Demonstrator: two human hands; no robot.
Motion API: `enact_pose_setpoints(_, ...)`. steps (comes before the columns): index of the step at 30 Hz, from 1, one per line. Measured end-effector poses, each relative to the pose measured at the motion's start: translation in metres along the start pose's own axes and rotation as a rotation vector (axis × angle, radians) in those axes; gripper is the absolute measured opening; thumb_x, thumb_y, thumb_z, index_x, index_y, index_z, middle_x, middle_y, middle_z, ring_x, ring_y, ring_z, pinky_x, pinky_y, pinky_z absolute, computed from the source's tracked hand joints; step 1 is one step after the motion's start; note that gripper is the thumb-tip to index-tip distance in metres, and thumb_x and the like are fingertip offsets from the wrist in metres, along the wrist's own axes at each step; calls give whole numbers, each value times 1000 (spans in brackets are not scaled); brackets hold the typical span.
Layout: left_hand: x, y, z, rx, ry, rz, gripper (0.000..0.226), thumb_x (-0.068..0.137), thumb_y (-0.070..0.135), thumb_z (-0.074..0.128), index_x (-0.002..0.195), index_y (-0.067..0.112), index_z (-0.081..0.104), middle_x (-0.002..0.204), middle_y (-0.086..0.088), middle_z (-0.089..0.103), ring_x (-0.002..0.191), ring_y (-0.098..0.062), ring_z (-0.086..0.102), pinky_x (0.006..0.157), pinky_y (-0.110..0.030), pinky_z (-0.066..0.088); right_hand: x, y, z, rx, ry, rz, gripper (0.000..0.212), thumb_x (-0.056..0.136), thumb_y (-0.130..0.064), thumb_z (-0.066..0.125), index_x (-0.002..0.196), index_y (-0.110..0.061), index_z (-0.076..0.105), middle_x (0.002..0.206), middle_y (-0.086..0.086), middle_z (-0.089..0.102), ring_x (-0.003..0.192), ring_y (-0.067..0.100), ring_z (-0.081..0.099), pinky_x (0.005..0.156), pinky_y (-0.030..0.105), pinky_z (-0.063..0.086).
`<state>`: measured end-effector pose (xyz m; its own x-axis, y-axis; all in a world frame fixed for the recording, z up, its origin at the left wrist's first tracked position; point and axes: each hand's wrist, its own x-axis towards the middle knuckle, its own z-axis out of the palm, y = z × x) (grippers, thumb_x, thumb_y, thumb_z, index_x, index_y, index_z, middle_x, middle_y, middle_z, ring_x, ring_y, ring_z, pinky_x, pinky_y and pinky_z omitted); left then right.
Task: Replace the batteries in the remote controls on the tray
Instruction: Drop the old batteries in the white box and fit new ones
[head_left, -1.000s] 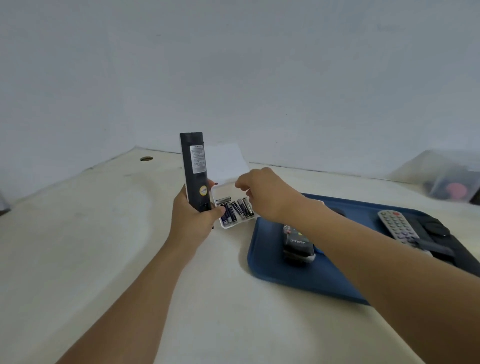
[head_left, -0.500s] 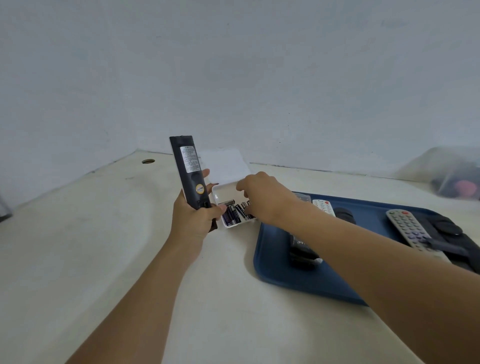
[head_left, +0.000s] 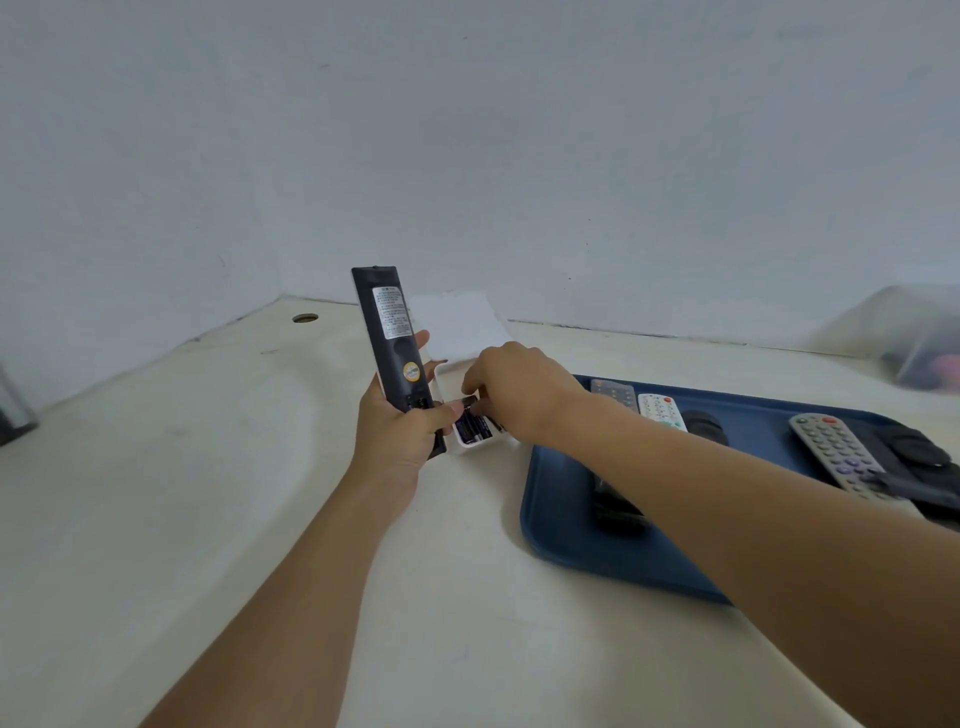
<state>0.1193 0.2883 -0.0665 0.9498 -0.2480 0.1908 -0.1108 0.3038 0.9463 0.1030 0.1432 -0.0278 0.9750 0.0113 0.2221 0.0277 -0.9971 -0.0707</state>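
Head view only. Left hand (head_left: 402, 436) grips a long black remote control (head_left: 396, 349) by its lower end, thumb curled across the front, fingers wrapped behind; the remote stands nearly upright, back side toward the camera, with a white printed label near its top and a round yellow sticker lower down. Right hand (head_left: 514, 395) sits at three o'clock from that remote, just beside it, fingers curled down into a small white plastic battery box (head_left: 475, 439); the fingertips seem to pinch a dark battery (head_left: 470, 401), though the hold itself is partly hidden. More dark batteries with purple print (head_left: 471, 427) lie in the box, whose white lid (head_left: 454, 325) stands open at twelve o'clock behind it. Box and hands are over a pale cream table (head_left: 208, 493). At three o'clock from the box rests a dark blue plastic tray (head_left: 556, 530) carrying a white remote (head_left: 660, 410), a grey remote with coloured buttons (head_left: 836, 457), and dark remotes partly hidden by the right forearm.
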Motion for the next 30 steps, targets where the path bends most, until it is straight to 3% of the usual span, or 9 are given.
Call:
enact_pose_setpoints(3, 0, -2, 0, 7, 6, 0, 82, 79, -24, 65, 134, 36, 58, 122, 2, 70, 90, 2, 72, 67, -26, 60, 4, -1, 1, 65, 8, 16, 11, 92, -18, 66, 97, -14, 76, 89, 8, 72, 79, 27, 68, 73, 37, 59)
enact_pose_setpoints(6, 3, -5, -1, -2, 34, -9, 82, 77, -22, 68, 133, 36, 59, 122, 1, 72, 102, -14, 72, 71, -29, 60, 9, -3, 4, 53, -23, 18, 7, 90, -12, 68, 93, -14, 73, 89, 6, 71, 79, 25, 67, 68, 32, 56)
enact_pose_setpoints(9, 2, -4, 1, -10, 44, -9, 80, 79, -22, 67, 134, 36, 59, 117, 4, 72, 94, -12, 72, 65, -23, 58, 10, -2, 1, 71, -63, -9, 6, 91, -10, 66, 91, -11, 72, 90, 7, 69, 80, 25, 67, 68, 33, 55)
enact_pose_setpoints(11, -1, -2, 2, -12, 45, 4, 78, 81, -23, 65, 132, 36, 59, 114, 7, 70, 81, -1, 71, 62, -22, 57, 7, 5, -11, 78, -48, -41, 6, 94, -15, 65, 90, -13, 70, 90, 8, 68, 82, 26, 65, 72, 35, 54)
enact_pose_setpoints(13, -1, -3, 3, 14, 42, 14, 79, 81, -20, 67, 128, 42, 59, 119, 4, 68, 78, -1, 68, 68, -28, 61, 4, 17, -27, 45, -22, -59, 7, 95, -20, 65, 93, -15, 69, 92, 5, 65, 82, 25, 63, 73, 36, 52)
enact_pose_setpoints(17, -1, -6, 5, 42, 43, 28, 81, 80, -19, 68, 123, 49, 60, 125, -2, 67, 89, -21, 65, 84, -46, 62, -1, 34, -45, 10, -102, -80, 12, 98, -25, 61, 101, -17, 68, 99, 3, 66, 90, 24, 60, 80, 38, 49)
enact_pose_setpoints(20, -1, -6, 5, 23, 45, 24, 81, 80, -20, 68, 123, 49, 60, 125, -3, 66, 87, -22, 62, 80, -43, 63, -3, 37, -42, 24, -141, -97, 11, 98, -26, 59, 101, -18, 67, 100, 1, 66, 92, 23, 59, 82, 40, 49)
enact_pose_setpoints(26, -3, -6, 6, 39, 52, 26, 80, 80, -19, 68, 127, 46, 59, 122, 2, 68, 77, -14, 61, 67, -27, 58, -8, 38, -23, -4, -143, -109, 9, 97, -27, 61, 99, -19, 65, 97, 1, 65, 88, 25, 59, 73, 36, 46)
enact_pose_setpoints(30, -1, -8, 5, 45, 64, 32, 77, 81, -16, 70, 130, 42, 60, 119, 7, 70, 77, -10, 66, 72, -31, 62, -5, 40, -22, 26, -119, -106, 4, 94, -23, 65, 95, -20, 67, 101, 1, 67, 88, 24, 62, 77, 38, 52)
